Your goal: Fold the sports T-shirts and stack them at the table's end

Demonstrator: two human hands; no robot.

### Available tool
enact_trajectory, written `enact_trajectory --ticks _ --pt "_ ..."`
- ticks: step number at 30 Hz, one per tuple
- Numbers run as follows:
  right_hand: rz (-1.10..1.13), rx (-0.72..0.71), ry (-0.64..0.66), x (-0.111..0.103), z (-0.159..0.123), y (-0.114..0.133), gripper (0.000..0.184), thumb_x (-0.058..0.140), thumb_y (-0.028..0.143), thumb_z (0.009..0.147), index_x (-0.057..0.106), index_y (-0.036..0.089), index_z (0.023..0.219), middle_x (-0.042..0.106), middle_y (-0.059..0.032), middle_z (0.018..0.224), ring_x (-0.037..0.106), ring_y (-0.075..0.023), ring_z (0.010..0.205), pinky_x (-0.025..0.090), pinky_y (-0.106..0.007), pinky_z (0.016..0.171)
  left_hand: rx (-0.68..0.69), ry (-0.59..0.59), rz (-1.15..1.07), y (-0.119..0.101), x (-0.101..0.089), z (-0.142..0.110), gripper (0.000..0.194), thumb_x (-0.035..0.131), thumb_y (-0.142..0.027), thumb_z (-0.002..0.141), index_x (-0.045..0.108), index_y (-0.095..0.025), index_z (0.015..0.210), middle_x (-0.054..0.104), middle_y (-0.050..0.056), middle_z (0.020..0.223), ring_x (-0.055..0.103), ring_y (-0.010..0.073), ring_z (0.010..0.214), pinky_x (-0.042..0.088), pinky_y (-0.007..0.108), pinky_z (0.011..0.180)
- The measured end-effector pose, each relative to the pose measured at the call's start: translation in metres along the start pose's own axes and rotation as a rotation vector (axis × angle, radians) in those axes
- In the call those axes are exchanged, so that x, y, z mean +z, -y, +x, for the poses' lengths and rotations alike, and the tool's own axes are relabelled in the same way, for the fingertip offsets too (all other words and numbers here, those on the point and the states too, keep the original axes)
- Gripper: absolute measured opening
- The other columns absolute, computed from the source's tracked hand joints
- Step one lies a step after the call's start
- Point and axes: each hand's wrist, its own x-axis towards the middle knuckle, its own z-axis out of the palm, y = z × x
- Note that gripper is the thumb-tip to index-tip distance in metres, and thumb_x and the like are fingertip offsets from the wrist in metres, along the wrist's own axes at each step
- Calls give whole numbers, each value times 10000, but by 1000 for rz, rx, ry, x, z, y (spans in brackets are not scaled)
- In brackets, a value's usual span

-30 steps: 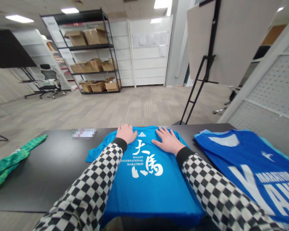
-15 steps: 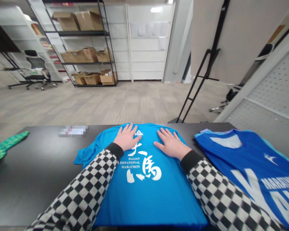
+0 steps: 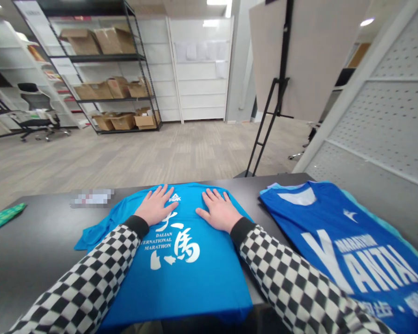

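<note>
A bright blue T-shirt (image 3: 181, 290) with white "Dalian International Marathon" lettering lies spread on the dark table, its near edge reaching the table's front. My left hand (image 3: 156, 204) rests flat on its upper left part, beside the PEAK logo, fingers stretched out. On the upper right part lies my right hand (image 3: 220, 208), also flat with the fingers spread. Neither hand grips the cloth. The shirt's left sleeve (image 3: 92, 235) sticks out crumpled to the side, while my right arm partly covers the right side.
Darker blue Yantai marathon shirts (image 3: 320, 227) lie stacked on the table (image 3: 52, 260) at right. A green patterned cloth (image 3: 5, 219) is at the left edge, and a small blurred item (image 3: 94, 196) near the far edge. Beyond stand a black easel (image 3: 270, 116) and shelves with cardboard boxes (image 3: 114, 41).
The view has turned to the right, so everything appears further left and more of the Yantai shirt shows. Both hands stay flat on the blue T-shirt in about the same places.
</note>
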Motion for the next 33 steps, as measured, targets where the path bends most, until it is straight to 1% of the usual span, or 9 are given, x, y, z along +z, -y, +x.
enact_trajectory --ticks 4,7,10,12,14,21,27,30,33 --pt "20 -29 -167 -23 1 -16 721 416 656 1155 547 207 1704 527 -165 1767 504 -381 1620 335 -579 1353 -33 164 6 7 -27 14 918 431 -782 1055 361 -290 1827 216 107 1905 208 396 1771 195 678 1401" --pt "-31 171 -294 -47 -2 -40 493 453 462 1152 732 213 1472 786 -177 1441 714 -366 1349 478 -519 1200 -141 284 73 -18 -47 37 885 633 -701 954 553 -269 1723 424 176 1822 393 503 1679 267 771 1339" --pt "-53 346 -262 -61 -4 -63 406 504 469 1131 823 220 1162 850 -166 1175 777 -355 1130 549 -462 1016 -191 63 121 -64 -39 54 653 612 -545 996 716 -226 1556 644 215 1650 499 520 1602 228 802 1337" --pt "-44 383 -193 -63 -5 -74 435 545 546 1115 825 222 1035 850 -159 1093 786 -340 1036 561 -421 904 -82 -112 41 -93 -20 58 627 465 -489 1094 642 -223 1633 588 184 1714 446 434 1663 200 726 1386" --pt "-32 391 -111 -62 -6 -79 454 612 616 1080 817 225 975 846 -149 1038 784 -323 964 554 -391 816 51 -85 -29 -111 0 58 672 378 -522 1142 515 -240 1736 443 143 1825 355 373 1725 206 667 1409" --pt "-51 356 70 -59 -7 -84 127 786 321 967 826 219 1031 843 -88 1039 768 -260 978 523 -311 798 107 42 -15 -112 6 59 779 312 -644 1160 373 -224 1813 272 133 1895 243 359 1769 189 662 1417" --pt "-60 460 -203 -65 -6 -98 340 616 96 992 828 140 1254 833 -162 1259 752 -281 1188 528 -332 1031 238 -46 -44 -120 -2 54 694 341 -507 1166 430 -213 1789 358 111 1869 286 306 1758 174 564 1444" --pt "58 310 -292 -66 -7 -79 343 588 115 1003 823 137 1251 842 -134 1187 759 -249 1105 537 -316 996 320 82 -50 -123 3 52 721 366 -558 1154 450 -215 1784 340 116 1873 293 335 1754 212 575 1432" --pt "239 34 -126 -67 -11 -54 287 616 241 1037 834 189 1217 842 -48 1036 740 -200 921 540 -279 859 303 109 -55 -123 7 52 759 367 -609 1149 411 -228 1805 270 117 1895 243 350 1768 193 601 1430"
